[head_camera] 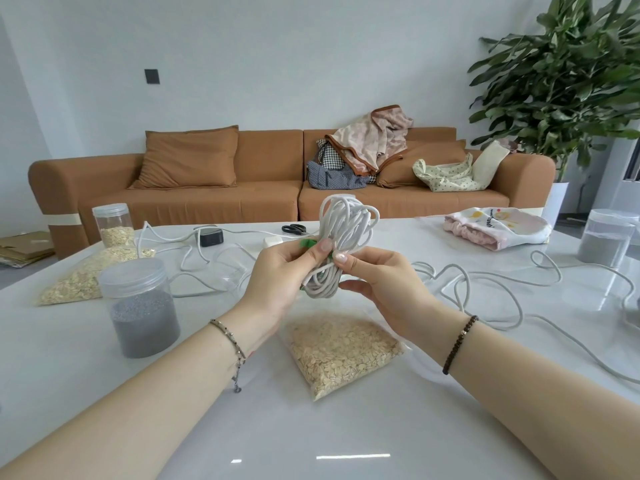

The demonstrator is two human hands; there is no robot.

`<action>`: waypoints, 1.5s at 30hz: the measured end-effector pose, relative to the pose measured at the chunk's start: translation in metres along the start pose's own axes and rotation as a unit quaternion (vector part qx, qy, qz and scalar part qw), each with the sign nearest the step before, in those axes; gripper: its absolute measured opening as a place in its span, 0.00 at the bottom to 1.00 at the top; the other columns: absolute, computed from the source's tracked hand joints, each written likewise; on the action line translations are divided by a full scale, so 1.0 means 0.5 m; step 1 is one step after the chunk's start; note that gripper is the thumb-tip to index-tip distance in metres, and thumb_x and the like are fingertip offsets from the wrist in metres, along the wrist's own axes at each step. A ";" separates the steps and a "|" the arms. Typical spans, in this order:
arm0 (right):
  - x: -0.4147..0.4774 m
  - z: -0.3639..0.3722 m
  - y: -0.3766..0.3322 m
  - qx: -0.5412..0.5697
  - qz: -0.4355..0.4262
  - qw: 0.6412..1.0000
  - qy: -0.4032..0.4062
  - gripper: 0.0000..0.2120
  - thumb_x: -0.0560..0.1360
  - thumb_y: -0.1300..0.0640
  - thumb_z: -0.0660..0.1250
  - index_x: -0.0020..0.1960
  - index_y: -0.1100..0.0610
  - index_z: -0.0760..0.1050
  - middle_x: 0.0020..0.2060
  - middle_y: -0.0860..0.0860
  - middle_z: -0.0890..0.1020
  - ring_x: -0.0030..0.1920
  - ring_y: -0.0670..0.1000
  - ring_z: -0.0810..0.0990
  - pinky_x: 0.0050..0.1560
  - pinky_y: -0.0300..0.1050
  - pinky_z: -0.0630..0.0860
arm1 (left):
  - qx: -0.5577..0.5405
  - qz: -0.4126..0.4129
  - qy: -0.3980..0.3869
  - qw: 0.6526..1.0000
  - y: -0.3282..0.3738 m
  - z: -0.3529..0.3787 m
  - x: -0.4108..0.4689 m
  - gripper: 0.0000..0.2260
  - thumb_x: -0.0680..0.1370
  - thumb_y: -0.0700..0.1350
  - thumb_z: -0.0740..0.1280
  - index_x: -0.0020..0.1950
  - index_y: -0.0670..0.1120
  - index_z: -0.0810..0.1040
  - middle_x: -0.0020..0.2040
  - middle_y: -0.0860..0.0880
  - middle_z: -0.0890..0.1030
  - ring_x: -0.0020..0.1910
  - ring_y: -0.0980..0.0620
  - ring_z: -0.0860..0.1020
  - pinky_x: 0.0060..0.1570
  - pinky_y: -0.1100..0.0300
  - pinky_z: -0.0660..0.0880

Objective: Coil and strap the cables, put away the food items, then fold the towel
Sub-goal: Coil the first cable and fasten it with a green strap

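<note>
A coiled white cable (341,230) is held upright above the white table (346,427). My left hand (280,275) grips the coil's middle and pinches a green strap (309,243) against it. My right hand (377,278) pinches the coil from the right, thumb beside the strap. A loose white cable (485,289) sprawls over the table to the right, another (194,261) to the left. A bag of oats (343,351) lies under my hands, a second bag (86,275) at the left. A pink and white towel (495,226) lies crumpled at the far right.
A lidded jar of grey grains (142,306) stands near left, a jar with oats (112,225) behind it, another grey jar (606,240) at the right edge. A black charger (211,236) and scissors (295,229) lie at the far side. A brown sofa (214,188) stands beyond.
</note>
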State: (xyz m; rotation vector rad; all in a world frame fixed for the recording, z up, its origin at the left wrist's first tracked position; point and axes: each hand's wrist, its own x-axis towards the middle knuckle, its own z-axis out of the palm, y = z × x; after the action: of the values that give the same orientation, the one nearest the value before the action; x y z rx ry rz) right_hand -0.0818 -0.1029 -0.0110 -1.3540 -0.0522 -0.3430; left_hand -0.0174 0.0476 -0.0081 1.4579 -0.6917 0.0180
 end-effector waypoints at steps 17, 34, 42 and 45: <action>0.010 -0.004 0.006 0.051 0.009 0.999 -0.008 0.19 0.70 0.58 0.74 0.54 0.71 0.81 0.44 0.61 0.81 0.42 0.53 0.80 0.47 0.39 0.81 | 0.223 0.001 -0.077 0.972 0.004 0.001 -0.016 0.25 0.79 0.69 0.55 0.60 0.54 0.79 0.50 0.55 0.84 0.51 0.60 0.80 0.54 0.61 0.76; 0.013 -0.009 0.002 -0.024 0.007 1.000 0.018 0.12 0.75 0.57 0.73 0.55 0.62 0.84 0.44 0.54 0.84 0.43 0.49 0.78 0.46 0.39 0.79 | 0.121 0.005 0.007 0.993 -0.006 -0.007 0.006 0.14 0.85 0.54 0.58 0.54 0.52 0.82 0.49 0.51 0.86 0.50 0.57 0.83 0.53 0.60 0.78; 0.007 -0.007 0.008 -0.054 0.027 0.998 -0.024 0.19 0.71 0.50 0.75 0.54 0.62 0.84 0.52 0.61 0.85 0.50 0.54 0.83 0.61 0.51 0.80 | -0.017 -0.065 -0.005 0.998 0.004 -0.006 0.010 0.14 0.80 0.55 0.67 0.54 0.47 0.86 0.50 0.50 0.87 0.53 0.51 0.84 0.52 0.58 0.79; 0.010 -0.007 0.010 -0.080 0.010 0.997 0.001 0.16 0.72 0.53 0.76 0.53 0.64 0.83 0.51 0.63 0.85 0.49 0.56 0.84 0.57 0.50 0.82 | 0.021 -0.055 -0.020 0.998 0.007 -0.011 0.008 0.16 0.75 0.58 0.71 0.50 0.48 0.87 0.49 0.51 0.87 0.53 0.52 0.84 0.57 0.57 0.78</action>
State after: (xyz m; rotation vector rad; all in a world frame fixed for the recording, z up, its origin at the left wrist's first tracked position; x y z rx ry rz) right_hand -0.0763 -0.1065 -0.0154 -1.5116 -0.0095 -0.3368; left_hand -0.0130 0.0515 -0.0030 1.5389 -0.6455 -0.0829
